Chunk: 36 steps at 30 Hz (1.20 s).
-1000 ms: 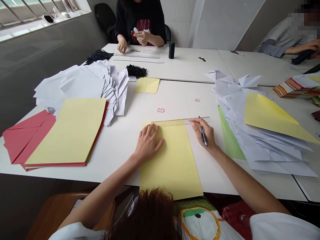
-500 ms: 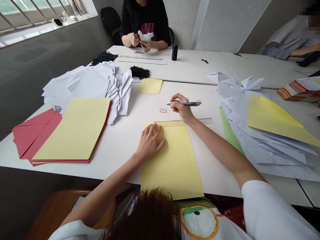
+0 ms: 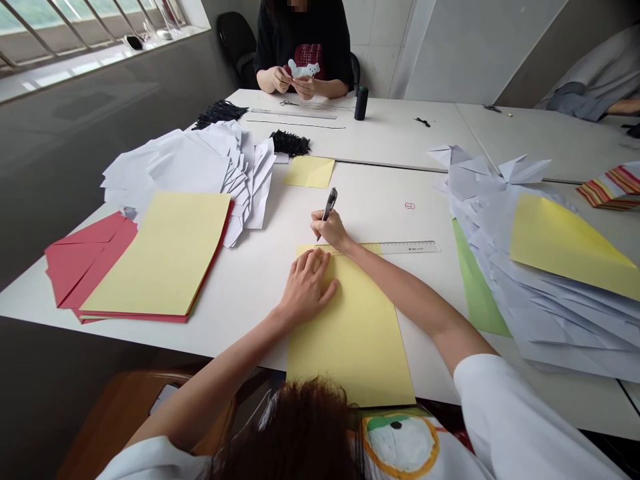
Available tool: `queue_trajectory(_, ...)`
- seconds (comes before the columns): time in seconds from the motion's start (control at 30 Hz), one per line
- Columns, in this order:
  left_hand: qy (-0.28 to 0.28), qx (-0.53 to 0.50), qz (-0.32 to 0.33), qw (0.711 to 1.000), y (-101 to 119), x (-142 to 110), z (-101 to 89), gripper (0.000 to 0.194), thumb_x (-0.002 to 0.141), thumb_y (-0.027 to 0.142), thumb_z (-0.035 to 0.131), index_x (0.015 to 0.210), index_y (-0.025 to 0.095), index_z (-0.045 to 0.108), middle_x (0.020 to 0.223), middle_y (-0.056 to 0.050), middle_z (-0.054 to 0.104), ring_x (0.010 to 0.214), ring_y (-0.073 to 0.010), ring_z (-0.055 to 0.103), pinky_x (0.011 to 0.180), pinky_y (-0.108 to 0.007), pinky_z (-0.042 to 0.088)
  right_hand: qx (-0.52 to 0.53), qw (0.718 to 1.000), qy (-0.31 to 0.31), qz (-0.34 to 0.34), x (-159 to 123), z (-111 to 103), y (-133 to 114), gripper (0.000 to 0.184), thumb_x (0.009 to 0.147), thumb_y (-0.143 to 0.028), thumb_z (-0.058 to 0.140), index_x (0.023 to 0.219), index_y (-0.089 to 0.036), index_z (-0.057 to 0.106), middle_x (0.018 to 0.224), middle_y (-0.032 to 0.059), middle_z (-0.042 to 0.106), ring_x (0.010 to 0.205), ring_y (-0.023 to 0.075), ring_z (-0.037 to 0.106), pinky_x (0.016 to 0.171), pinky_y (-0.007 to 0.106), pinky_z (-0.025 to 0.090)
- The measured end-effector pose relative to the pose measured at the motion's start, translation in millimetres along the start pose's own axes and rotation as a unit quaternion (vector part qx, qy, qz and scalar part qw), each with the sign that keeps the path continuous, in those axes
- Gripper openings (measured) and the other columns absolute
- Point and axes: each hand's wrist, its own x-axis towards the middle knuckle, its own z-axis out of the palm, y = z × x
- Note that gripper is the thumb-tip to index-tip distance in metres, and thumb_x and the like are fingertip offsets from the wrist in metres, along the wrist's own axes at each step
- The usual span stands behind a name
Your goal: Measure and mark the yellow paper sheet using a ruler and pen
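Note:
A yellow sheet (image 3: pixel 350 333) lies on the white table (image 3: pixel 380 200) in front of me. A clear ruler (image 3: pixel 400 247) rests across its far edge. My left hand (image 3: pixel 306 288) lies flat on the sheet's upper left part, fingers spread, its fingertips next to the ruler. My right hand (image 3: pixel 331 230) is closed round a dark pen (image 3: pixel 327 208), held upright with its tip near the ruler's left end at the sheet's far left corner.
A yellow-on-red paper stack (image 3: pixel 160 257) and white sheets (image 3: pixel 200 167) lie at left. A large heap of white paper (image 3: pixel 525 267) with a yellow sheet and a green sheet (image 3: pixel 475 287) fills the right. A person in black (image 3: pixel 303 50) sits opposite, handling a small white cutout; another person's sleeve (image 3: pixel 595 87) shows far right.
My right hand has swung the pen from the ruler's right end, over the table, to its left end. My left hand stays flat on the yellow sheet.

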Motion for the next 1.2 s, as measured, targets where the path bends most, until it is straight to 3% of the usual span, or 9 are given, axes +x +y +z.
queue_trajectory(0.67,-0.012,-0.002,-0.005,1.0,0.9,1.0,-2.2,0.061,0.099,0.046,0.04,0.148,0.01,0.042,0.15,-0.02,0.043,0.142,-0.0349,0.033,0.113,-0.052,0.035,-0.018,1.0,-0.024,0.0,-4.6,2.7,3.8,0.022,0.054,-0.018,0.046,0.048,-0.021,0.025,0.05,-0.0046,0.024,0.052,0.0104,0.027,0.051,0.028,0.022)
queue_trajectory(1.2,-0.003,-0.011,-0.005,1.0,0.7,0.9,-1.1,0.059,0.098,0.046,0.042,0.148,0.014,0.042,0.15,-0.019,0.043,0.142,-0.0352,0.033,0.112,-0.053,0.035,-0.02,1.0,-0.02,0.006,-3.7,3.1,5.5,0.023,0.054,-0.018,0.046,0.048,-0.021,0.024,0.05,-0.0044,0.024,0.052,0.0108,0.027,0.051,0.028,0.022)
